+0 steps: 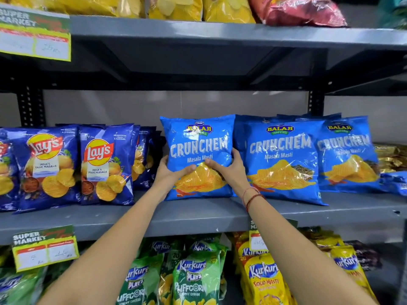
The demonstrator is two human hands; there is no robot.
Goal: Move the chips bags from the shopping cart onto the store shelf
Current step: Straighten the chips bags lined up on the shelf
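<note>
A light-blue Crunchem chips bag (198, 139) stands upright on the grey middle shelf (187, 216). My left hand (171, 172) grips its lower left side, thumb across the front. My right hand (229, 168) grips its lower right side, thumb on the front, fingers behind the edge. The bag's bottom rests on the shelf board. Two more Crunchem bags (282, 159) stand to its right, touching it. The shopping cart is out of view.
Dark-blue Lay's bags (105, 164) fill the shelf's left part, with a small gap to the held bag. Gold packets (392, 157) lie far right. Kurkure bags (193, 276) sit on the shelf below, yellow bags (176, 7) above. Price tags (44, 247) hang on shelf edges.
</note>
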